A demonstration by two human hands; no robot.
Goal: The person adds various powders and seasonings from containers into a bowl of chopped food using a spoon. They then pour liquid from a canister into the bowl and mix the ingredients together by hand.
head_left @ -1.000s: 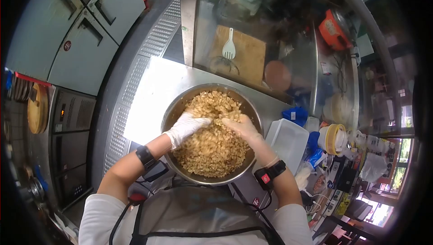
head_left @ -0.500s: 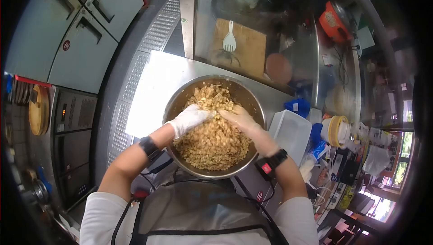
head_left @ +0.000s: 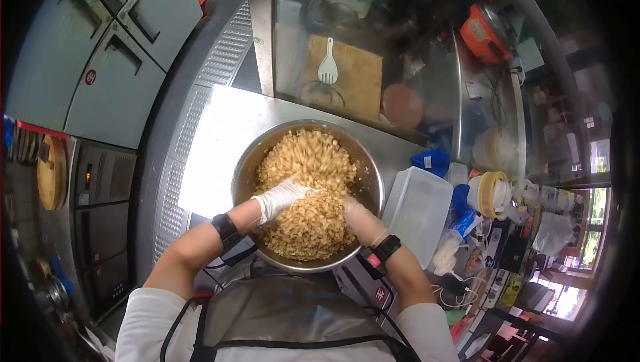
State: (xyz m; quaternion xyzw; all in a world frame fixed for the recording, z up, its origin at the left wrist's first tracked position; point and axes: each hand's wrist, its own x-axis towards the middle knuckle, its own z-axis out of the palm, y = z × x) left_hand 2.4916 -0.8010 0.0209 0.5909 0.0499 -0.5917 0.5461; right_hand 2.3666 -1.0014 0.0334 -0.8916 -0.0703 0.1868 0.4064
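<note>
A large round steel bowl (head_left: 238, 174) holds a heap of finely chopped, golden-brown food (head_left: 307, 155). My left hand (head_left: 285, 199), in a white glove, reaches into the heap from the left, its fingers stretched forward and their tips sunk in the food. On the bowl's right side, my right hand (head_left: 360, 221) wears a thin translucent glove. Its fingers are buried in the chopped food, so their pose is hidden. The upper part of the heap is smeared by motion.
The bowl stands on a steel counter (head_left: 223, 119). Right of it is a translucent plastic tub (head_left: 420, 199). Behind a clear panel lie a wooden board (head_left: 363, 82) and a white slotted spatula (head_left: 328, 69). A yellow-rimmed container (head_left: 490, 194) sits among clutter at right.
Both hands have moved toward me and apart, and their fingers are now deeper in the chopped food. More food is heaped at the far side of the bowl. The view has shifted slightly.
</note>
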